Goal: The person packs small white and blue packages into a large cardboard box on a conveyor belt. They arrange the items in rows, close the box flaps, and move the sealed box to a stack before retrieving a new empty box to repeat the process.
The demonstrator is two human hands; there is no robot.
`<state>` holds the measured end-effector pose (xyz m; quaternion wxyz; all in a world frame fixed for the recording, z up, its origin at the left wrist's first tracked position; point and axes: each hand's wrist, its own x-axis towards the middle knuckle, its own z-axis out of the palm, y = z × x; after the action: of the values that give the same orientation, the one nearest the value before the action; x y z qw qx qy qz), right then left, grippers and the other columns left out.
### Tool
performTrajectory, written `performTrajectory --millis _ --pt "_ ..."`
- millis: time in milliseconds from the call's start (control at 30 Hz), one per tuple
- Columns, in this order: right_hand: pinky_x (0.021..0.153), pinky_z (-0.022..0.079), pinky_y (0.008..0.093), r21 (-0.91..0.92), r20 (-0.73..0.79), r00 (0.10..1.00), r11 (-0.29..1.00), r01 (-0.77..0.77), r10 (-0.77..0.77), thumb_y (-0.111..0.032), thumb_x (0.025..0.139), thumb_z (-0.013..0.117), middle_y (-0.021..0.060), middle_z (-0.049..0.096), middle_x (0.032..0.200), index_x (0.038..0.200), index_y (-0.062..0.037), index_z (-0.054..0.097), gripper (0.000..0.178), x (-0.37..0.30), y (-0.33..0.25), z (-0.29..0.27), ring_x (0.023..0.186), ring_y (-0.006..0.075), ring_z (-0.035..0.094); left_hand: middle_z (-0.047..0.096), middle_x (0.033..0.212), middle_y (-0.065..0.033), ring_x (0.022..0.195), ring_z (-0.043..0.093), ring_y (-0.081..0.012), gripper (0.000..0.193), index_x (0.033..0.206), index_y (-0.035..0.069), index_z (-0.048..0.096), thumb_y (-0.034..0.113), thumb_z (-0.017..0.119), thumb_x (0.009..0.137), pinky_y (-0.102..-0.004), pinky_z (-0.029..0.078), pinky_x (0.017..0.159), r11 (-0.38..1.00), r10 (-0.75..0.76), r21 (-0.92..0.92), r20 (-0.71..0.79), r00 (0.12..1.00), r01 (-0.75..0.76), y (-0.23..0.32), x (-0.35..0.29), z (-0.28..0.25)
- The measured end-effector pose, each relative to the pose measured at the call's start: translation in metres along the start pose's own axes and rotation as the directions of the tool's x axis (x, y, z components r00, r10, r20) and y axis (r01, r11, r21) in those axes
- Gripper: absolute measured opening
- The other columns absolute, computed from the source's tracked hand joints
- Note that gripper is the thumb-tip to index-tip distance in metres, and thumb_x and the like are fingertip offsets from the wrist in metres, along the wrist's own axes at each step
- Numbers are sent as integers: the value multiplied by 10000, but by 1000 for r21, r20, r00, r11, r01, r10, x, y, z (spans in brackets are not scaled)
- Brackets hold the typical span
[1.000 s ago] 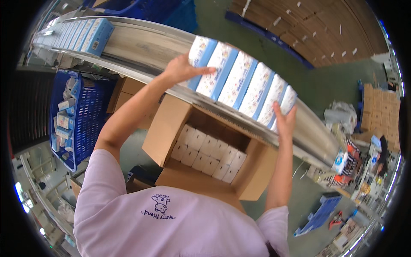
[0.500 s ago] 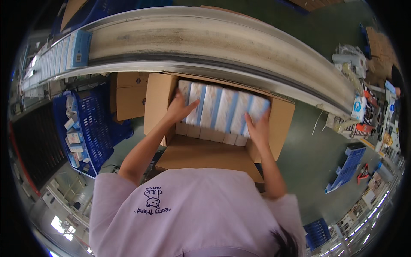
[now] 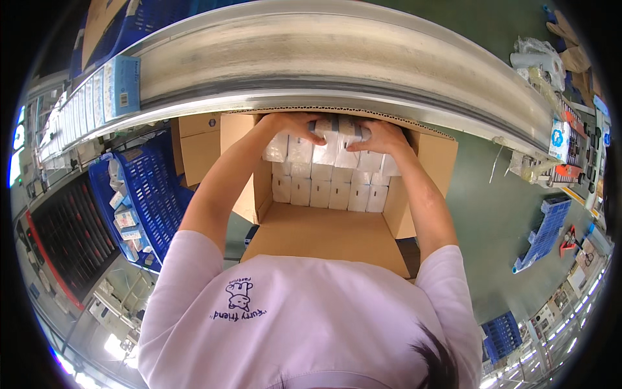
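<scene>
In front of me a cardboard carton (image 3: 324, 230) lies with its flaps spread. Inside it are rows of small white boxes (image 3: 321, 194), with a shiny wrapped row (image 3: 330, 152) above them against the far wall. My left hand (image 3: 295, 126) bends over the top of that wrapped row, its thumb on a middle box. My right hand (image 3: 382, 136) grips the same row from the right, thumb pointing inward. Only a couple of boxes show between the two thumbs. The row hides part of my fingertips.
A conveyor (image 3: 337, 58) runs just beyond the carton, bearing several blue-and-white boxes (image 3: 120, 91) at its left. A blue crate (image 3: 152, 188) with small packages stands left of the carton. Another cardboard box (image 3: 199, 146) sits between them. A blue pallet (image 3: 547, 227) is on the right.
The wrapped row, tilted with its blue stripes showing, has gone down into the carton's far side. My hands have moved forward and closer together on it.
</scene>
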<state>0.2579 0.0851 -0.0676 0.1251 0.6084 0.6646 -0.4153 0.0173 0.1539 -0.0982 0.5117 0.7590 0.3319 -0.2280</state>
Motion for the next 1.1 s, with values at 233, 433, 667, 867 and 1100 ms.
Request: performTrajectory --millis 233,433,667,867,1100 --pt "613 492 378 51 -497 841 975 -217 213 -581 717 609 190 558 931 1001 45 524 692 -61 -9 54 829 307 580 516 926 -164 917 517 -313 690 1001 -33 545 564 661 676 -379 481 742 913 -157 111 -793 589 392 32 -55 58" --pt "691 505 393 -43 -287 898 932 -359 333 -589 750 557 217 549 978 1048 41 502 700 7 8 65 878 338 577 544 992 -198 962 530 -291 821 1030 -52 545 668 617 643 -353 493 693 884 -453 -70 -374 810 462 -5 12 69" --pt "621 451 381 247 -307 925 919 306 -225 -289 767 652 101 577 745 866 -57 574 264 -73 -86 -16 688 294 561 592 1047 -155 1003 565 -232 416 1103 4 556 282 650 809 -336 457 846 793 285 -436 -351 892 -425 11 -179 -34" --pt "584 433 285 225 -718 606 710 668 -343 -143 832 585 92 560 756 876 -22 569 130 -33 -130 -145 648 202 544 617 991 -89 875 589 -199 233 945 51 634 177 677 753 -322 465 774 876 -175 -261 -956 -237 405 -132 -365 -155" --pt "581 446 315 -110 -683 665 943 315 -302 -188 865 544 83 578 742 831 -43 585 155 22 -93 -142 648 226 564 551 1130 -225 1046 545 -311 965 1154 -37 519 745 580 593 -362 423 889 652 -570 -578 -801 -186 491 -246 -377 -202"
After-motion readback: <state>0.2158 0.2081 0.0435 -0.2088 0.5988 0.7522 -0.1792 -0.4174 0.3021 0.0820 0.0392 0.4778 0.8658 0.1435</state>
